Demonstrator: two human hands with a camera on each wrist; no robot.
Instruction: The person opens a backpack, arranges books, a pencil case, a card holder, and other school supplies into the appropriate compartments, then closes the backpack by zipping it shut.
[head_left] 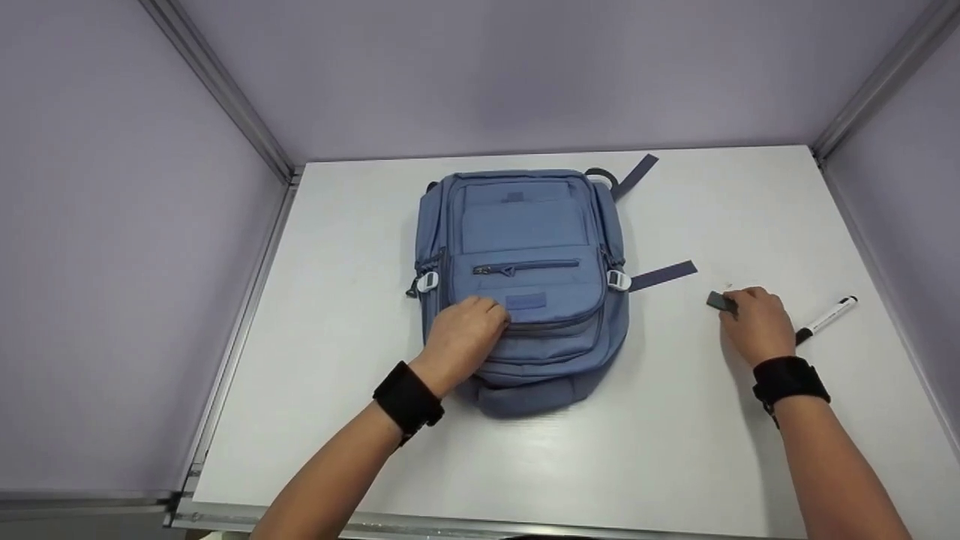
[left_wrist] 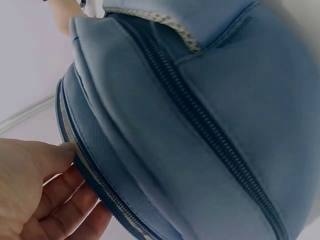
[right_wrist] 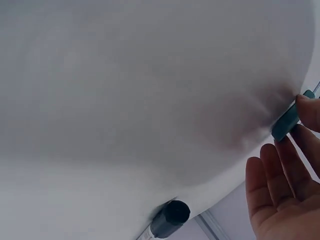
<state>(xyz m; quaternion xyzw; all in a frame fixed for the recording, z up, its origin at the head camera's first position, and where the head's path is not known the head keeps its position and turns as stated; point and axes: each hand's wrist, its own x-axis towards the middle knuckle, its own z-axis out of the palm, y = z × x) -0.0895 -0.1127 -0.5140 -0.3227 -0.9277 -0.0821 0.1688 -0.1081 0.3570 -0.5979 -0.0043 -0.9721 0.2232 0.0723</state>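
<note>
A blue backpack (head_left: 525,277) lies flat on the white table (head_left: 675,450), front side up. My left hand (head_left: 465,334) rests on its lower left front pocket. In the left wrist view that hand (left_wrist: 47,195) has loosely extended fingers, and the thumb tip touches the zipper (left_wrist: 95,182) along the bag's edge. To the right of the bag my right hand (head_left: 754,322) pinches a small dark grey block (head_left: 721,302) just above the table. The right wrist view shows the block (right_wrist: 287,122) between thumb and forefinger, with the other fingers straight.
A white marker with a black cap (head_left: 825,319) lies just right of my right hand; its cap (right_wrist: 170,217) shows in the right wrist view. Two dark straps (head_left: 664,275) stick out from the bag's right side. Lilac walls with metal rails enclose the table.
</note>
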